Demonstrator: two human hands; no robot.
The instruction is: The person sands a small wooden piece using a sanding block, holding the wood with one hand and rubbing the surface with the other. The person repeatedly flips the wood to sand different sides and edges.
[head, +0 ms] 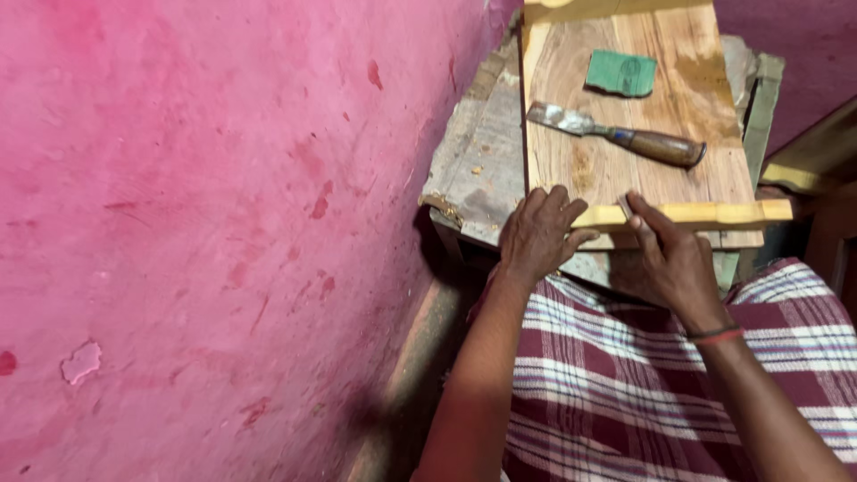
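Trim: yellow moulded strip [687, 214] lying across the near edge of the board [625, 170], one end poking past the right side.
Left hand [538, 234]: fingers spread flat, pressing down on the strip's left end, gripping nothing.
Right hand [669, 259]: fingers curled over the strip's middle, pinching it against the board.
Doing it well: I'd say keep both hands bearing down evenly so the strip stays flush with the edge and doesn't skate.
Chisel [616, 134]: wooden handle, lying untouched further up the board.
Green pad [620, 73]: beyond the chisel.
Bench [478, 161]: worn, under the board, against the pink wall [223, 223].
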